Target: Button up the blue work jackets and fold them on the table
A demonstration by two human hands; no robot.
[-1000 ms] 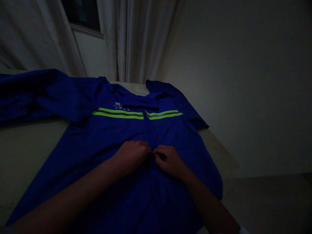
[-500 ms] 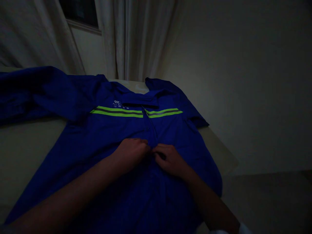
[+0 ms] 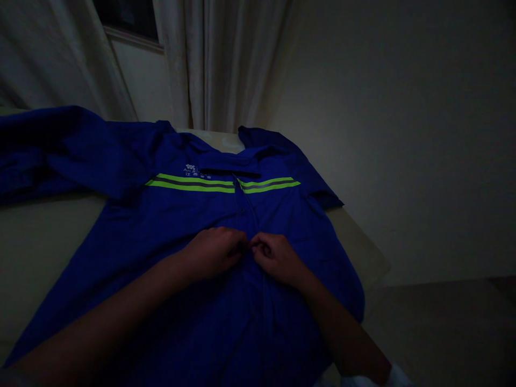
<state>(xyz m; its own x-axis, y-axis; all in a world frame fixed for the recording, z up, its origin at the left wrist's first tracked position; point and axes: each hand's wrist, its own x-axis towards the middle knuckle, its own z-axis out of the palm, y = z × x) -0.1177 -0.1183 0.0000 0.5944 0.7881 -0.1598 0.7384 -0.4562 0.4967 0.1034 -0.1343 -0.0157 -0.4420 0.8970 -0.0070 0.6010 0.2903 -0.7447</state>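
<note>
A blue work jacket (image 3: 169, 236) with two yellow-green reflective stripes across the chest lies front-up on a pale table (image 3: 44, 236). My left hand (image 3: 213, 251) and my right hand (image 3: 274, 257) meet at the jacket's front opening, mid-chest. Both have their fingers curled and pinched on the fabric edges of the placket. The fingertips are dark and partly hidden, so whatever small thing sits between them cannot be made out. One sleeve (image 3: 56, 150) stretches out to the far left.
White curtains (image 3: 217, 59) hang behind the table, with a dark window (image 3: 129, 16) at upper left. A bare wall fills the right side. The table's right corner (image 3: 374, 263) drops off to a dim floor. The room is dimly lit.
Both hands stay pinched at the placket, shifted slightly up the jacket front. The view has tilted a little.
</note>
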